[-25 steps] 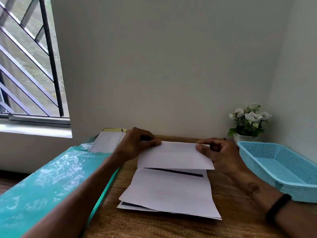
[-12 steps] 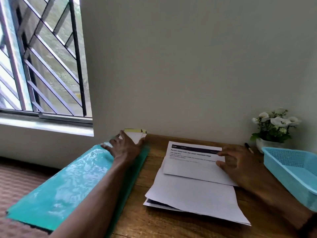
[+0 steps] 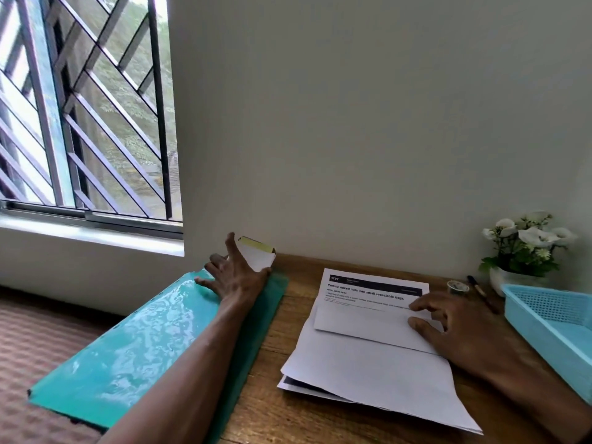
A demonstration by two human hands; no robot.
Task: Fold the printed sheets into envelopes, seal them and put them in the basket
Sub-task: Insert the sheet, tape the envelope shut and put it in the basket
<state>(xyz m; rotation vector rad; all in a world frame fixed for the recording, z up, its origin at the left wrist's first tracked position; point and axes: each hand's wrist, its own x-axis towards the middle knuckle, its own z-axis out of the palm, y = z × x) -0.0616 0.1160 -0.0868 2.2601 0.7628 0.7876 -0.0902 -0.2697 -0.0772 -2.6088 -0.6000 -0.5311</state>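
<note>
While the left hand (image 3: pixel 235 277) reaches with spread fingers onto the envelopes (image 3: pixel 258 256) at the far end of the teal board (image 3: pixel 128 354), holding none, the right hand (image 3: pixel 448 325) presses loosely curled fingers on the folded sheet (image 3: pixel 365 309) atop the paper stack (image 3: pixel 368 376) on the worktop (image 3: pixel 288 421). Half a second ago the left hand lay flatter; the basket (image 3: pixel 557 328) stays at right.

Two hands: the left hand (image 3: pixel 235 277) and the right hand (image 3: pixel 455 328). One folded printed sheet (image 3: pixel 368 312) lies atop a loose stack of sheets (image 3: pixel 368 376), its number unclear. One stack of envelopes (image 3: pixel 258 256), count unclear. One blue basket (image 3: pixel 551 318), one flower pot (image 3: pixel 525 248), one pen (image 3: pixel 480 293), one small round cup (image 3: pixel 457 287), one green folder (image 3: pixel 134 344).
</note>
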